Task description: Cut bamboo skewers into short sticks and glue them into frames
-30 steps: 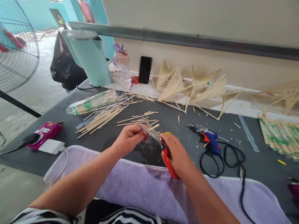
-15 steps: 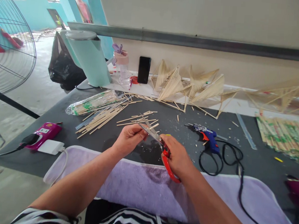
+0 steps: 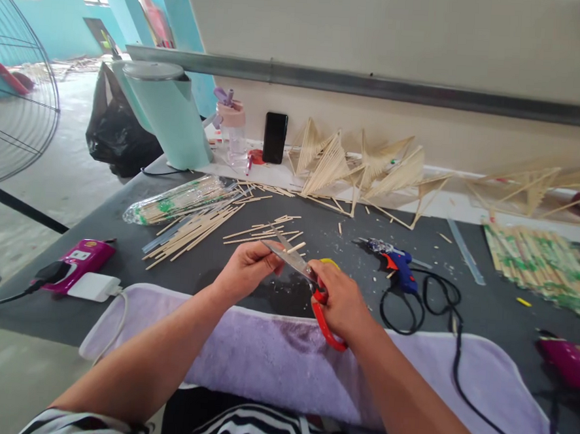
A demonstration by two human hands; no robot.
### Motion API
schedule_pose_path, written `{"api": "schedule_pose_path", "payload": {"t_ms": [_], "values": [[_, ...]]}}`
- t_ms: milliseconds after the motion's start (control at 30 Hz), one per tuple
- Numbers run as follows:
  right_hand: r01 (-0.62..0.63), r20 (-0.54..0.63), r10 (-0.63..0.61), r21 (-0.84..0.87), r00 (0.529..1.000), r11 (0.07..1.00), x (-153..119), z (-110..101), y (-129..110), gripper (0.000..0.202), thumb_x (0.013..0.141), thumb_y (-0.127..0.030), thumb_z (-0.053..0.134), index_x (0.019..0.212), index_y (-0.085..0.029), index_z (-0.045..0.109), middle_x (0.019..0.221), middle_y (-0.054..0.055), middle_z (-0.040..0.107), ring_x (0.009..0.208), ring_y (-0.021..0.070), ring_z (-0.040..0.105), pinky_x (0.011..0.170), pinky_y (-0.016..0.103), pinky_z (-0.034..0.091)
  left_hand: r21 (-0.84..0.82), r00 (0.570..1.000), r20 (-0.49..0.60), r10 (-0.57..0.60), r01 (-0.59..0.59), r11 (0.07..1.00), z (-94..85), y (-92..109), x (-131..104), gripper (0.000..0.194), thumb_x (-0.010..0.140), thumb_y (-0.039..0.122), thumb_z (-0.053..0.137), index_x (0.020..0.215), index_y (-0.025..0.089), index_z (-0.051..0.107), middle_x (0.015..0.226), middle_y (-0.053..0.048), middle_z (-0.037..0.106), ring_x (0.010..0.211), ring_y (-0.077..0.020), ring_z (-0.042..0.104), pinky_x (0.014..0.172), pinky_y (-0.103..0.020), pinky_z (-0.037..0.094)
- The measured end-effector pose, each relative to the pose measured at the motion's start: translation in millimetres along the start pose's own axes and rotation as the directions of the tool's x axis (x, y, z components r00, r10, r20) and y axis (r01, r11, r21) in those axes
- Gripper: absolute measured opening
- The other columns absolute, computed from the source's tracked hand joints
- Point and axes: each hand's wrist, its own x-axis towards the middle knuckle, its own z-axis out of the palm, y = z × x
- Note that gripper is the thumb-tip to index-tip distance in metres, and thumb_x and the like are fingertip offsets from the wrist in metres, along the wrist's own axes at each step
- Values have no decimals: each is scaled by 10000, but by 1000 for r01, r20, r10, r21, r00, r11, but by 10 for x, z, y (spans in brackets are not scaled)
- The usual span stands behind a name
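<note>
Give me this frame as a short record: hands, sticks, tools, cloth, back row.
Left hand: pinching a stick
Right hand: gripping red-handled scissors, blades parted, at the stick
Loose sticks: on the table, left of centre; a smaller group just beyond the hands
Packs: one at left, one at far right
Glue gun: lying right of the right hand, cord attached
Cloth: lilac, along the near edge
Back row, left to right: kettle, bottle, upright phone, stick structures

Black phone (image 3: 275, 138) upright near bottle (image 3: 233, 132), mint jug (image 3: 175, 121).
</note>
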Motion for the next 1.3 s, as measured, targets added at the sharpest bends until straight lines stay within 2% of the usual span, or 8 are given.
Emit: {"api": "schedule_pose_path", "payload": {"t_ms": [133,300,500,700,967,1300], "values": [[-8,16,8,-16,1000,1000,5,-1,-7,455,659,-84,471,1100,-183,524,900,48,575,787,173,515,692,280,405,-10,1000,9,18,-18,1000,-28,-23,0,272,823,351,596,661,136,636,605,-11,555,576,-85,486,534,-212,386],[-48,52,47,14,998,999,18,-20,-44,444,672,-96,472,1100,-208,516,940,40,572,846,182,526,726,290,414,3,999,-30,14,-14,1000,-30,-63,-16,246,820,337,599,688,135,647,640,-16,563,592,-89,502,545,-211,412],[-117,70,113,58,991,991,6,-39,-112,512,673,-88,467,1164,-232,499,1037,38,591,927,186,544,777,304,431,188,987,-119,106,-83,979,-7,-100,-29,166,832,285,581,802,149,671,641,-4,563,599,-86,497,563,-198,418],[-136,44,133,96,990,986,-28,21,-121,559,669,-87,466,1216,-200,484,1143,74,594,1032,200,545,863,332,434,432,962,-154,225,-139,891,40,-102,-17,172,840,223,551,729,142,654,633,-5,590,582,-82,521,544,-180,401],[-203,68,195,136,978,970,-54,24,-186,510,671,-85,454,1166,-202,500,1106,73,610,966,200,570,839,346,448,544,959,-173,222,-95,834,85,-86,-22,194,843,202,520,685,146,619,633,-8,585,588,-89,522,559,-195,403],[-274,102,263,105,959,956,-57,-17,-250,469,697,-100,459,1148,-221,501,1083,77,612,959,213,573,824,352,443,741,926,-60,372,-208,638,59,-67,0,217,813,129,485,604,167,531,594,-2,560,568,-93,502,567,-207,385]]}}
